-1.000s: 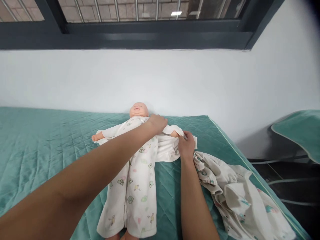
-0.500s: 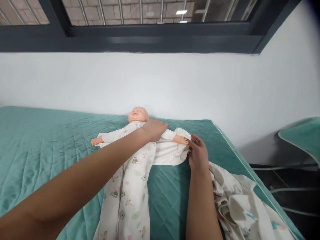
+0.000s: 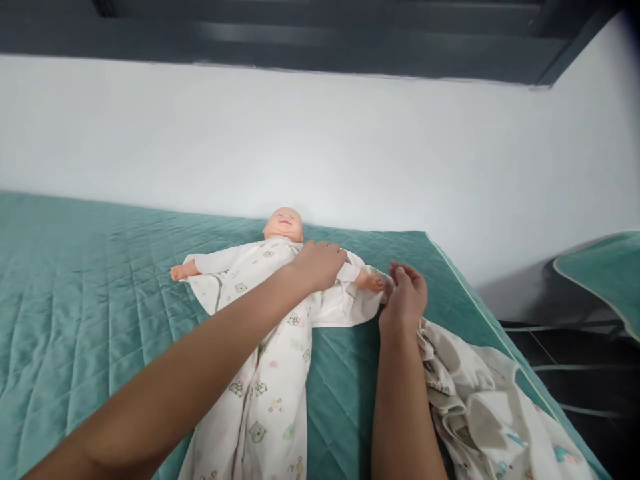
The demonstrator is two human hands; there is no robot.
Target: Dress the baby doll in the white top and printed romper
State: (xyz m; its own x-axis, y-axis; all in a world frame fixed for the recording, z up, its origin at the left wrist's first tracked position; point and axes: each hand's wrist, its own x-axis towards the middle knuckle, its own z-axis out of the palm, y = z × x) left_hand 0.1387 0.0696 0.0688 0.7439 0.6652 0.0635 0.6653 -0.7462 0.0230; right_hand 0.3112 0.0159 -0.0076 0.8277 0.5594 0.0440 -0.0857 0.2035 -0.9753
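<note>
A baby doll [image 3: 283, 225] lies on its back in white clothes printed with small bears and leaves, its arms spread sideways. Across the doll's shoulder and upper arm, on the right side of the view, rests my left hand [image 3: 323, 263], its fingers curled over the white sleeve. A white garment [image 3: 345, 310] is spread beneath that arm. Beside the doll's small hand [image 3: 370, 281], my right hand [image 3: 404, 297] pinches the garment's outer end with bent fingers. My fingers partly hide the gripped cloth.
A green quilted cover [image 3: 100, 300] lies under the doll. Crumpled printed cloth [image 3: 495, 393] sits by my right forearm. Behind the bed stands a white wall [image 3: 225, 133] below a dark window frame [image 3: 300, 40]. Another green padded surface [image 3: 605, 273] is at the far right.
The view has tipped downward, losing the window bars. My right hand has moved slightly outward with the garment's end, and the garment now reaches further past the doll's hand. My left hand stays on the doll.
</note>
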